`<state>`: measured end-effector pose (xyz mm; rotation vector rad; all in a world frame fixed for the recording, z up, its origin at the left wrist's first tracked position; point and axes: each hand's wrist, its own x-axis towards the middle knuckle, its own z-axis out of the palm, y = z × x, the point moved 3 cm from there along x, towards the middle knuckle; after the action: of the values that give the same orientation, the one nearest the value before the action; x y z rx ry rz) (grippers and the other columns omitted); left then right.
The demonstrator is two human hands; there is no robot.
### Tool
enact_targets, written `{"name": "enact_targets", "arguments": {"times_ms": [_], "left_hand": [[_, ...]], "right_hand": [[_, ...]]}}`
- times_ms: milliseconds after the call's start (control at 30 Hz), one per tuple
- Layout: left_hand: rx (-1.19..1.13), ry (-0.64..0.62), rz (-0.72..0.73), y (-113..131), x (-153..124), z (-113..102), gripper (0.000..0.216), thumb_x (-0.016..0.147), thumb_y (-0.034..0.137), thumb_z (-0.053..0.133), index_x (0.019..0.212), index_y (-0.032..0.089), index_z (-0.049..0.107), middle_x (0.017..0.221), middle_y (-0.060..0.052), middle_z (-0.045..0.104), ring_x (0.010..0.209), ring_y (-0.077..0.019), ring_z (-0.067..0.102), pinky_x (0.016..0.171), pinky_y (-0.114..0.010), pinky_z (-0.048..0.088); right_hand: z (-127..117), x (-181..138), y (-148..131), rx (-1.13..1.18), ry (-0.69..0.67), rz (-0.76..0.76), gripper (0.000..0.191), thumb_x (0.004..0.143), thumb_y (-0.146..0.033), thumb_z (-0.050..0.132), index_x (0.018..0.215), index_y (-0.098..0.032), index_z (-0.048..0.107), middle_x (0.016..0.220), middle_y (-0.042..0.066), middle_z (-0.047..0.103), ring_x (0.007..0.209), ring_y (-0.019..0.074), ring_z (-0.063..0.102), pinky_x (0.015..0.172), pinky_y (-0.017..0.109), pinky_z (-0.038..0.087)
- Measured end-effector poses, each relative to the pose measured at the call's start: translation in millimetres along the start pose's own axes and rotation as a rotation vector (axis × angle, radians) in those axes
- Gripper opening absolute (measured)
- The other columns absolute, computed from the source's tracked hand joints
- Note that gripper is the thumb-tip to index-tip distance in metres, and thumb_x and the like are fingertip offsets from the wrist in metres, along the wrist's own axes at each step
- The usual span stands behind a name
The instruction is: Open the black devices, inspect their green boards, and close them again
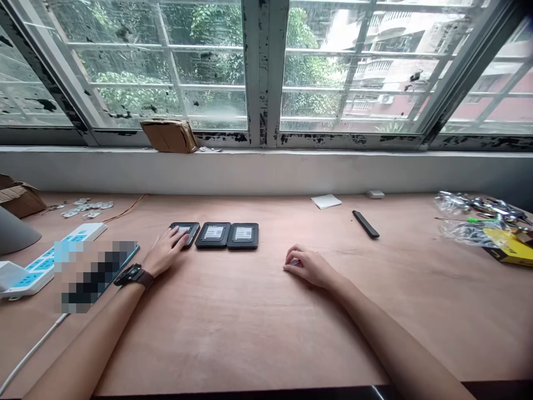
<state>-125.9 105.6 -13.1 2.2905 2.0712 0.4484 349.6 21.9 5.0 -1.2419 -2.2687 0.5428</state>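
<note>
Three flat black solid-state drives with white labels lie in a row on the wooden table: a left one [192, 229], a middle one [214, 235] and a right one [243, 236]. My left hand [164, 250], with a dark watch on the wrist, rests over the left drive, fingers stretched out and touching its top. Part of that drive is hidden under the fingers. My right hand [310, 266] sits on the table to the right of the row. Its fingers are curled together, and whatever small thing may be in them is too hidden to name.
Left of my arm are a blurred phone-like slab [100, 278] and a white power strip [41, 266] with a cable. A black bar [365, 224] and white paper [326, 201] lie farther back. Plastic bags and a yellow box [510, 247] are at right, below the window.
</note>
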Motion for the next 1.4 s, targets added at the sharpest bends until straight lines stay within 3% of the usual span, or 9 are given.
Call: {"name": "enact_targets", "arguments": {"times_ms": [133,267,533,700,867,1067,1200,1400], "left_hand": [[0.009,0.139,0.014,22,11,1,0.068,0.094,0.070,0.039,0.140,0.024,0.060,0.151,-0.009,0.050,0.137,-0.0327,0.047,0.113,-0.045,0.039],[0.076,0.227,0.039,41,4,8,0.069,0.093,0.073,0.041,0.138,0.025,0.062,0.149,-0.011,0.050,0.138,-0.0337,0.044,0.113,-0.046,0.037],[0.104,0.257,-0.020,81,-11,11,0.065,0.092,0.073,0.046,0.137,0.028,0.064,0.146,-0.011,0.054,0.138,-0.0358,0.044,0.110,-0.049,0.038],[0.108,0.197,0.054,109,-20,16,0.067,0.093,0.071,0.048,0.145,0.029,0.055,0.154,-0.012,0.046,0.144,-0.0375,0.037,0.112,-0.052,0.035],[0.132,0.156,0.191,121,-22,20,0.069,0.096,0.067,0.047,0.154,0.031,0.042,0.160,-0.011,0.040,0.148,-0.0381,0.031,0.111,-0.055,0.034],[0.127,0.183,0.213,126,-23,22,0.067,0.097,0.063,0.047,0.153,0.026,0.044,0.159,-0.015,0.039,0.148,-0.0389,0.031,0.114,-0.059,0.029],[0.110,0.240,0.353,146,-25,19,0.072,0.096,0.061,0.052,0.155,0.022,0.040,0.160,-0.016,0.038,0.150,-0.0396,0.029,0.121,-0.065,0.010],[0.011,0.223,0.693,215,-14,29,0.062,0.100,0.053,0.051,0.153,0.023,0.042,0.159,-0.011,0.041,0.150,-0.0347,0.030,0.124,-0.061,0.009]], "right_hand": [[0,0,1,0.003,-0.012,0.011,0.017,0.094,-0.042,0.066,0.090,-0.026,0.070,0.110,0.003,0.067,0.088,0.0184,0.069,0.083,0.032,0.054],[-1,0,-1,0.004,-0.024,0.034,0.015,0.094,-0.040,0.066,0.092,-0.026,0.070,0.111,0.003,0.066,0.088,0.0185,0.069,0.083,0.033,0.054],[2,0,-2,-0.025,-0.045,0.016,0.014,0.095,-0.040,0.065,0.092,-0.027,0.070,0.107,0.002,0.066,0.087,0.0186,0.067,0.080,0.033,0.053],[4,0,-3,-0.019,-0.050,0.014,0.016,0.096,-0.041,0.063,0.091,-0.027,0.070,0.104,0.003,0.067,0.083,0.0185,0.067,0.077,0.033,0.053],[3,0,-6,-0.008,-0.054,0.017,0.018,0.096,-0.042,0.062,0.090,-0.027,0.069,0.104,0.003,0.068,0.082,0.0183,0.067,0.077,0.033,0.053],[3,0,-5,-0.006,-0.048,0.009,0.017,0.095,-0.041,0.063,0.091,-0.027,0.070,0.104,0.003,0.068,0.084,0.0186,0.067,0.077,0.032,0.053],[3,0,-4,-0.038,-0.048,0.008,0.018,0.096,-0.043,0.062,0.091,-0.027,0.070,0.104,0.002,0.068,0.084,0.0181,0.067,0.077,0.031,0.052],[0,1,3,-0.128,0.022,0.055,0.021,0.097,-0.045,0.060,0.093,-0.027,0.070,0.103,0.002,0.069,0.083,0.0177,0.068,0.074,0.029,0.049]]}}
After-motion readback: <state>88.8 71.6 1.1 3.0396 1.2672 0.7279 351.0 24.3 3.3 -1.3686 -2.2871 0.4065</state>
